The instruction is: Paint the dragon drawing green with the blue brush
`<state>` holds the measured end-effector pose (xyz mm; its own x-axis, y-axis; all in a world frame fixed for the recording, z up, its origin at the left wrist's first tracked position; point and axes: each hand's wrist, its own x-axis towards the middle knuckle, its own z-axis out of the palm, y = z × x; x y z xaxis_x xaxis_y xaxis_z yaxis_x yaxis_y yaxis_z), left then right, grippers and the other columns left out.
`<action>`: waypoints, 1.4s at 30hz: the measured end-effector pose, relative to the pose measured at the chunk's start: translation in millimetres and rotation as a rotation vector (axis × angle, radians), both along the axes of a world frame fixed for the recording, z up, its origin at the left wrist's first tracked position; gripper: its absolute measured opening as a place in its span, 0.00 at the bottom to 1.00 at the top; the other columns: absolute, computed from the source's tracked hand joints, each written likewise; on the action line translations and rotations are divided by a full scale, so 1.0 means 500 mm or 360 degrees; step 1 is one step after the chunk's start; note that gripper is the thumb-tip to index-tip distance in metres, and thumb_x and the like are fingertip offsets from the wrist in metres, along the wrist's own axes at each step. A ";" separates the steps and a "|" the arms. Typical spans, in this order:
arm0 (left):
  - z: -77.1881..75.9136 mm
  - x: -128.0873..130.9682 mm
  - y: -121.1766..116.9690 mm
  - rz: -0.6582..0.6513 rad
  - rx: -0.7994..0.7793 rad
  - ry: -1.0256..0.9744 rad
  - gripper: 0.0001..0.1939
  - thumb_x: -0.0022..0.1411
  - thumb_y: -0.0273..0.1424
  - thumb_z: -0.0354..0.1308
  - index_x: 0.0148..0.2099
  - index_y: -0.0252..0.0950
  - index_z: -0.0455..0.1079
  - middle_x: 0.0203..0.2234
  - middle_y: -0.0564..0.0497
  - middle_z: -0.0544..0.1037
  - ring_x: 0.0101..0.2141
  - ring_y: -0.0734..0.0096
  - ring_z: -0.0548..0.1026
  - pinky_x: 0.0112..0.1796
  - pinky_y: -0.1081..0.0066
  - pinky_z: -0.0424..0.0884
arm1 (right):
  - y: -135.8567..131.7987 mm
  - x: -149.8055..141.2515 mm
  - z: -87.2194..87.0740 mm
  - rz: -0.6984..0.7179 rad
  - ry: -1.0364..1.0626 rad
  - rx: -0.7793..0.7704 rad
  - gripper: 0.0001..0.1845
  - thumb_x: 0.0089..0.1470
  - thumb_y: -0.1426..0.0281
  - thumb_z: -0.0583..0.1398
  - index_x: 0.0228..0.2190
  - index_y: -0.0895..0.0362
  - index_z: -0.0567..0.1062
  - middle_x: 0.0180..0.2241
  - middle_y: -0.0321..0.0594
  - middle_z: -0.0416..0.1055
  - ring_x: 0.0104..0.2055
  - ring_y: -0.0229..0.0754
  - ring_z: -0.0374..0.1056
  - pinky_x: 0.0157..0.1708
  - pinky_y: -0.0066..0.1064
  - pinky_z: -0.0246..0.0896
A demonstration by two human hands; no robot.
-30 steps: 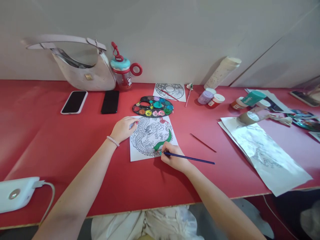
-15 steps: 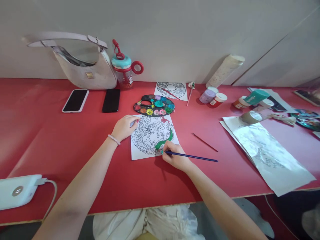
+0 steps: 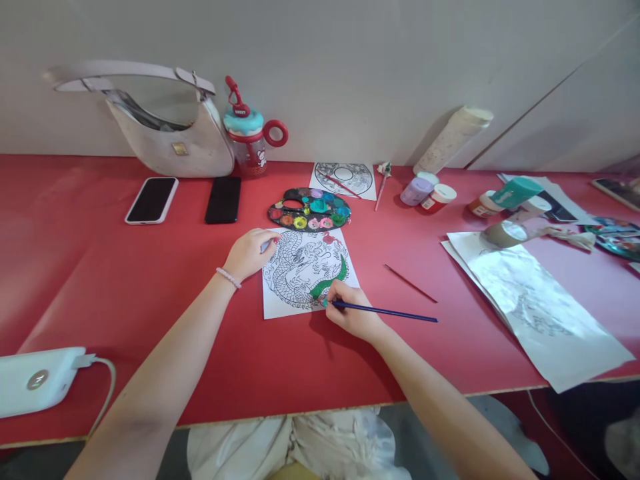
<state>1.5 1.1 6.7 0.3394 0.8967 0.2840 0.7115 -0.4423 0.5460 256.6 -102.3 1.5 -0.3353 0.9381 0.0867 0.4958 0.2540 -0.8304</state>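
A sheet of paper with a dragon line drawing (image 3: 295, 267) lies in front of me, part of the body painted green and a small patch red. My right hand (image 3: 353, 310) is closed around a dark blue paintbrush (image 3: 385, 311), its tip end at the drawing's lower right, mostly hidden by the fingers. At the sheet's left edge rests my left hand (image 3: 251, 255), fingers curled, with a small pale bluish thing showing under them that I cannot make out. Just beyond the sheet sits a paint palette (image 3: 309, 211) holding several colours.
A thin brush (image 3: 410, 283) lies right of the drawing. Behind are two phones (image 3: 151, 201), a handbag (image 3: 170, 140), a cup (image 3: 250, 143) and a ring-patterned sheet (image 3: 344, 179). Paint jars (image 3: 417, 191) and more papers (image 3: 537, 307) occupy the right. A power bank (image 3: 43, 381) sits at left.
The view has shifted very slightly. Both hands and the paintbrush keep nearly the same place on the drawing.
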 end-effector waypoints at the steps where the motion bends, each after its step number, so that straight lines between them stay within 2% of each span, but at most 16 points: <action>1: 0.000 0.000 0.000 0.0000 -0.0001 -0.0003 0.16 0.63 0.31 0.49 0.46 0.35 0.76 0.38 0.45 0.80 0.36 0.60 0.76 0.39 0.62 0.72 | 0.000 0.000 0.000 0.0003 0.0009 0.0005 0.06 0.44 0.73 0.54 0.23 0.53 0.59 0.20 0.30 0.59 0.21 0.33 0.53 0.21 0.24 0.49; 26: -0.003 0.000 0.002 0.0002 -0.0004 -0.0004 0.16 0.63 0.31 0.49 0.45 0.35 0.77 0.38 0.45 0.81 0.37 0.60 0.77 0.42 0.61 0.73 | 0.001 -0.001 0.007 0.0033 0.0058 0.0016 0.07 0.43 0.74 0.54 0.23 0.53 0.58 0.19 0.29 0.57 0.21 0.33 0.52 0.21 0.24 0.48; 31: -0.001 -0.001 0.001 0.0006 -0.0006 -0.0006 0.16 0.63 0.31 0.49 0.45 0.34 0.77 0.38 0.44 0.80 0.37 0.59 0.77 0.41 0.61 0.73 | -0.001 0.001 0.008 -0.0005 0.0119 0.0029 0.06 0.45 0.74 0.55 0.24 0.53 0.60 0.20 0.30 0.61 0.21 0.33 0.54 0.21 0.25 0.51; 38: -0.002 0.000 0.001 0.0019 -0.0008 -0.0015 0.15 0.63 0.30 0.50 0.45 0.36 0.77 0.37 0.46 0.80 0.37 0.60 0.77 0.41 0.62 0.73 | -0.003 0.001 0.009 -0.0049 0.0104 0.0015 0.06 0.46 0.74 0.55 0.25 0.52 0.61 0.19 0.28 0.59 0.19 0.33 0.52 0.21 0.25 0.50; 42: -0.004 0.000 0.001 0.0008 0.0005 -0.0022 0.15 0.63 0.31 0.49 0.44 0.36 0.77 0.38 0.46 0.81 0.38 0.60 0.77 0.42 0.62 0.73 | -0.003 0.000 0.013 -0.0025 0.0115 0.0018 0.06 0.46 0.74 0.55 0.25 0.52 0.61 0.20 0.30 0.62 0.20 0.33 0.54 0.21 0.25 0.51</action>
<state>1.3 1.7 4.5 0.3309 0.8976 0.2913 0.7063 -0.4403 0.5543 256.5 -103.8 8.0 -0.3130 0.9421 0.1206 0.4385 0.2560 -0.8615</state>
